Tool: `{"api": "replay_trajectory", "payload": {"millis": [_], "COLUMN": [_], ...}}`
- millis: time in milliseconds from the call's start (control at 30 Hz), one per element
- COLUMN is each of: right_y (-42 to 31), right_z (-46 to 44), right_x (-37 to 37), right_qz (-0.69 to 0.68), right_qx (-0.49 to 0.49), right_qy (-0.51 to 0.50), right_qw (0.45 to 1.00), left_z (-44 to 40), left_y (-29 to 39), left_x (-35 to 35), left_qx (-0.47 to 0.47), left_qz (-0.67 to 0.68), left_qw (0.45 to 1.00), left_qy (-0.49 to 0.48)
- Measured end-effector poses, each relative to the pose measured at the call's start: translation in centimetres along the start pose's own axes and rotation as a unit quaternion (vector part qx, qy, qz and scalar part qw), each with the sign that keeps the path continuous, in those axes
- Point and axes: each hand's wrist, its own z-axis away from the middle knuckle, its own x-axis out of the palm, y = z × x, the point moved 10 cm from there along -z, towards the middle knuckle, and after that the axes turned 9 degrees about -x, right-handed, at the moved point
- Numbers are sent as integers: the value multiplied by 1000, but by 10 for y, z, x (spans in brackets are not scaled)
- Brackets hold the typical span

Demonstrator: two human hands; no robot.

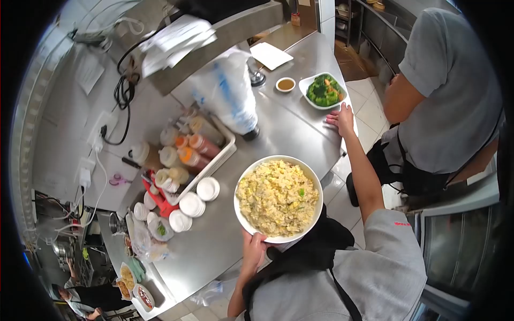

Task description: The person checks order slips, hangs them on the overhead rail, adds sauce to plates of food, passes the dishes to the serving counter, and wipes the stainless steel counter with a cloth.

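My left hand [254, 253] grips the near edge of a large white bowl [318, 207], its thumb at the rim and the other fingers partly hidden. Fried rice [278, 198] with yellow egg bits and green pieces is heaped in the bowl. Stretched out over the table's right edge, my right hand [341, 121] has its fingers apart beside a small white square bowl [307, 100] of broccoli [324, 91]. Whether its fingertips touch that bowl I cannot tell. A little cup of brown sauce [285, 84] stands left of the broccoli.
On the steel table [214, 257] stands a white basket [227, 151] of squeeze bottles. Stacked white lids [191, 204] and a plastic-wrapped object [227, 96] are near it. Filled dishes [143, 297] sit at lower left. A co-worker [450, 91] in grey stands close at right.
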Motion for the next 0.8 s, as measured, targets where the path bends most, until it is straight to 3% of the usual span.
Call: {"api": "replay_trajectory", "payload": {"millis": [33,100,233,267,367,400,500,533,633,700,733,800], "right_y": [40,73,39,103,60,37,-9,-18,-31,-70,-105,-166], "right_z": [58,63,10,15,-81,-109,-222,-242,-281,-316,-301,-225], "right_x": [13,21,1,23,30,46,51,56,37,11,-6,10], "right_qz": [-5,25,68,73,86,-1,46,60,85,217,240,222], "right_qx": [24,32,52,107,36,19,-11,-49,96,-23,-151,-343], "right_qy": [-4,-57,-49,-71,-84,-128,-143,-204,-192,-144,-134,-118], "right_qw": [1000,998,995,989,992,992,989,976,973,965,949,905], "left_z": [13,-20,-86,-101,-174,-191,-247,-248,-271,-265,-249,-230], "left_y": [-6,-19,-24,-34,-39,-30,2,17,19,24,22,34], "left_x": [-53,-66,35,18,95,133,228,242,278,298,301,285], "left_qx": [-42,-62,-62,-69,-64,-60,-1,10,19,-21,-26,64], "left_qz": [-5,-31,-43,-41,-16,-3,9,-2,-15,46,57,-59], "left_qw": [999,997,993,996,996,995,987,988,987,987,984,987], "left_qy": [3,-31,-94,-40,-64,-82,-160,-153,-157,-155,-166,-137]}}
